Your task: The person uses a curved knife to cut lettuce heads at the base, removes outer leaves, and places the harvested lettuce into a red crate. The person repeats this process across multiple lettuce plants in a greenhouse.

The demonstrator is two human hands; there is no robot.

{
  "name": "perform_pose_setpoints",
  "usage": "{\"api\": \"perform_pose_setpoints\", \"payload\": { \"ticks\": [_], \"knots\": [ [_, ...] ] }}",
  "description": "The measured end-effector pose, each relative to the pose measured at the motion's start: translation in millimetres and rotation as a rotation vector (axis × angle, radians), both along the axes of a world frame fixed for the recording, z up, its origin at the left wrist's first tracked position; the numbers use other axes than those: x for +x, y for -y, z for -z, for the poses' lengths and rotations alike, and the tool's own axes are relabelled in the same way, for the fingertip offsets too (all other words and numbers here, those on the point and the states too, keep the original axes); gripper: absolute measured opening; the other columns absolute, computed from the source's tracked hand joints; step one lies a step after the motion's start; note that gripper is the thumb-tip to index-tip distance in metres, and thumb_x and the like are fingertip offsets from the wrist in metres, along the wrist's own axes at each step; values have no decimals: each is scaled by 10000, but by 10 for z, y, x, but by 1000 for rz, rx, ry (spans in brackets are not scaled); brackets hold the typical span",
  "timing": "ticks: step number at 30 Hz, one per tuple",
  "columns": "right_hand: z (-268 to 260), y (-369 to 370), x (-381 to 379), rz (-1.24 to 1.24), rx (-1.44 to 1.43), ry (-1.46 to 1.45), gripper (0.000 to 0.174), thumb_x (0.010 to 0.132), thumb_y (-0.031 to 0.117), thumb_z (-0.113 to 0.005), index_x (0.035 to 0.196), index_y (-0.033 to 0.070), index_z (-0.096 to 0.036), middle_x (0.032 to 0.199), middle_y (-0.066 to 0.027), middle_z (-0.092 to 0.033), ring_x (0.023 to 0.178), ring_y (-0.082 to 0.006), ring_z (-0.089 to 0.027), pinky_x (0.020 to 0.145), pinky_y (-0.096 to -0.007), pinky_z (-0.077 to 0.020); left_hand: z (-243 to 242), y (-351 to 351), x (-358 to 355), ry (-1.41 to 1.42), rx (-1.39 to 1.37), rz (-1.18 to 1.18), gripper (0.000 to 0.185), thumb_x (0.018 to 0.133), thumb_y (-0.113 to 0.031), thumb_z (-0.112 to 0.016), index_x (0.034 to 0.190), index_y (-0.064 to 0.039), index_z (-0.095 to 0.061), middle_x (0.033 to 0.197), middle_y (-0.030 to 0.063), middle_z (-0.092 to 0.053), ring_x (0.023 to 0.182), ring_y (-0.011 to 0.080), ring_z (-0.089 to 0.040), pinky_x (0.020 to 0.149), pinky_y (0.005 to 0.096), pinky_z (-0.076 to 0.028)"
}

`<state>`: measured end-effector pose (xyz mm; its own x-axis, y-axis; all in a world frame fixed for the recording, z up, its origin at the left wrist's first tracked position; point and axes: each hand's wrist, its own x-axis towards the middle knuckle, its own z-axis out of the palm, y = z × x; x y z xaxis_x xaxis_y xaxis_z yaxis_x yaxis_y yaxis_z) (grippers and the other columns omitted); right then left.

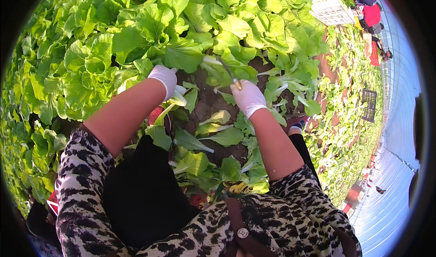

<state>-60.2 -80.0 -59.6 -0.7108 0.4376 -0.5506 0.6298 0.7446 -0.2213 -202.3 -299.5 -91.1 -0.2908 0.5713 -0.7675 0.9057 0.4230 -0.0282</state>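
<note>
My left hand (165,81), in a white glove, is closed around the base of a leafy green plant (184,54) with a pale stem; its fingers are partly hidden. To its right, my right hand (248,95), also in a white glove, grips a knife (226,69) with a narrow, dark blade and a brass-coloured collar. The blade points up and left, near a pale leaf stalk (212,61). Several loose leaves (224,136) lie on the brown soil (204,108) between my arms.
Dense leafy greens (85,59) stand ahead and left. A white plastic crate (328,4) is at the upper right, with people (371,15) and a red crate (374,54) beyond. A black crate (369,105) lies farther right, by the greenhouse's film wall (402,127).
</note>
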Motion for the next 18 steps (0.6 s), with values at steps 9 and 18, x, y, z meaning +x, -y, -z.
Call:
{"api": "perform_pose_setpoints", "payload": {
  "ticks": [9, 18],
  "knots": [
    [105, 403, -131, 81, -183, -349, 331, 947, 312, -586, 1014, -9, -630, 849, -226, -653, 806, -398, -629, 736, -428, -486, -51, 125, -916, -280, 101, -304, 589, 778, -181, -742, 1342, -129, -584, 1498, 129, -455, 1007, 199, -696, 781, 340, -554],
    [622, 847, -956, -78, -173, -211, 405, 937, 364, -558, 1026, -18, -658, 942, -250, -679, 932, -416, -645, 831, -457, -503, 123, 613, -747, -357, 279, -346, 193, 812, -98, -668, 1003, -74, -674, 1127, 165, -674, 924, 289, -687, 817, 383, -536]
  ]
}}
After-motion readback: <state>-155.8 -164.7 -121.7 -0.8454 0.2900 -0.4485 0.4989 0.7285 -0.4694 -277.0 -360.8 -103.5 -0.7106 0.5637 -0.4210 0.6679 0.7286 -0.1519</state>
